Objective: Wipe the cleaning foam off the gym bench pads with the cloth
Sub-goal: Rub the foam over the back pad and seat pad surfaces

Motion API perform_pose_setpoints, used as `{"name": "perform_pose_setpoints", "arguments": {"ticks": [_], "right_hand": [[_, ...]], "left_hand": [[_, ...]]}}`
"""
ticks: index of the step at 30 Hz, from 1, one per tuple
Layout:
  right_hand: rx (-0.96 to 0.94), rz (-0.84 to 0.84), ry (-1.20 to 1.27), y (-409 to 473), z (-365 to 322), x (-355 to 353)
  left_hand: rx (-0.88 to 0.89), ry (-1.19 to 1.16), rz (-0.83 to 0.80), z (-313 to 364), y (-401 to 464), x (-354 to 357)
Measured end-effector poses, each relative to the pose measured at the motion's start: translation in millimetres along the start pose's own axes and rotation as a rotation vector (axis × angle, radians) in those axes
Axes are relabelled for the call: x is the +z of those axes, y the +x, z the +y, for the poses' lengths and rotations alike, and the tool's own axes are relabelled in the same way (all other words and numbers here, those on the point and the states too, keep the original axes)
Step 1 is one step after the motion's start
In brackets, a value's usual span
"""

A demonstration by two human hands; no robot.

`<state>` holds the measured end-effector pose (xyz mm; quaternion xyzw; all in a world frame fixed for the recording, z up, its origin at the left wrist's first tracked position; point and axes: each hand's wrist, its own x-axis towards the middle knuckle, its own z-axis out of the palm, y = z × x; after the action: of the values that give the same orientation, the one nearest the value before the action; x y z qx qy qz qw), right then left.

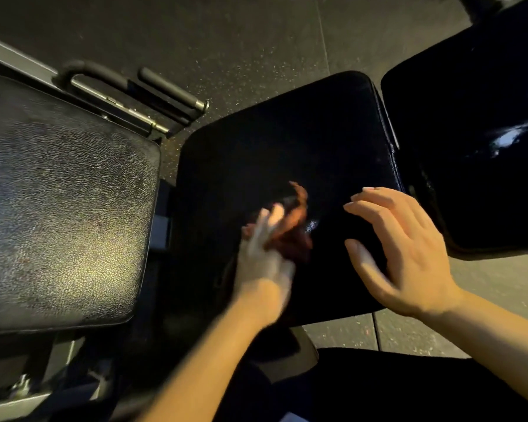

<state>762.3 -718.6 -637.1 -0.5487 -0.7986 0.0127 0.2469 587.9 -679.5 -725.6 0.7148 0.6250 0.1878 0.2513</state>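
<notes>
The cloth [293, 220] is reddish-brown, crumpled and motion-blurred, lying on the glossy black middle pad [287, 147] just beside a small white foam smear [313, 224]. The left hand [262, 254] holds it, though blur hides how its fingers lie. The right hand [409, 254] hovers nearby, fingers [369, 205] spread and relaxed.

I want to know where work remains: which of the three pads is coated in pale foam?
The left pad: its surface looks grey and speckled; the other two are glossy black.
</notes>
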Motion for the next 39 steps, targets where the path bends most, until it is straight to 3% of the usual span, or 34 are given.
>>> {"name": "perform_pose_setpoints", "arguments": {"ticks": [2, 4, 6, 9, 13, 15, 17, 18, 22, 24, 26, 28, 32, 35, 37, 39], "right_hand": [[-0.003, 0.027, 0.025, 0, 0, 0], [0.001, 0.042, 0.037, 0, -2, 0], [0.009, 0.060, 0.033, 0, -3, 1], [0.024, 0.061, 0.006, 2, -5, 1], [0.060, 0.024, -0.036, 0, -7, 2], [0.088, 0.024, -0.037, 0, -6, 3], [0.102, 0.035, -0.024, -1, -5, 4], [0.112, 0.048, -0.015, 0, -5, 4], [0.142, 0.113, 0.050, 3, -5, 4], [0.133, 0.128, 0.099, 3, -5, 3], [0.114, 0.135, 0.132, 2, -3, 2], [0.104, 0.128, 0.135, 1, -3, 3], [0.119, 0.087, 0.092, 0, -2, 4], [0.132, 0.073, 0.069, 1, -1, 5], [0.128, 0.080, 0.060, 2, -1, 5], [0.123, 0.093, 0.065, 3, -2, 6]], "left_hand": [[0.277, -0.036, -0.012, 18, -50, -3], [0.348, -0.112, -0.140, 22, -62, -5], [0.343, -0.072, -0.105, 28, -39, -10], [0.204, -0.121, -0.122, 25, 7, -16], [-0.066, -0.169, -0.011, -24, 69, -13], [-0.269, -0.191, -0.023, -25, 72, -12], [-0.351, -0.256, -0.045, -6, 56, -19], [-0.311, -0.261, -0.071, 6, 40, -21], [0.188, -0.178, -0.091, 57, -32, -28], [0.399, -0.169, 0.026, 70, -42, -24], [0.451, -0.206, -0.014, 62, -23, -18], [0.356, -0.201, -0.067, 48, 9, -13], [-0.068, -0.212, 0.125, 9, 76, -13], [-0.442, -0.184, 0.031, -21, 104, -24], [-0.482, -0.188, -0.007, -16, 99, -32], [-0.382, -0.266, -0.022, 6, 79, -34]]}}
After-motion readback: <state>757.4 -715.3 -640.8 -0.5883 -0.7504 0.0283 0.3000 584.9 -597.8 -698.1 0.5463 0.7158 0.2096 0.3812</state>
